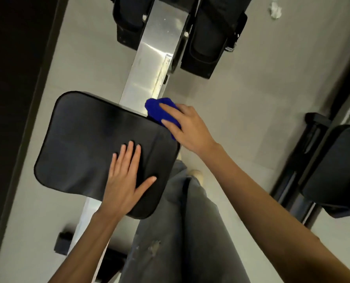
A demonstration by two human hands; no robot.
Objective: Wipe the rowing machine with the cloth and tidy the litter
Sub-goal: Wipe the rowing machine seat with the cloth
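The rowing machine's black padded seat (84, 139) sits on a silver metal rail (155, 58) that runs away from me between two black footrests (208, 37). My left hand (125, 180) lies flat on the seat's near right part, fingers spread, holding nothing. My right hand (186, 129) presses a bunched blue cloth (156, 111) against the seat's far right corner, where the seat meets the rail. Crumpled white paper litter (275, 10) lies on the floor at the top right.
A second machine's black seat and frame (333, 166) stands to the right. A dark wall (13, 99) runs along the left. My grey trouser legs (180, 231) and one shoe are below the seat. Pale tiled floor (261, 88) surrounds the machine.
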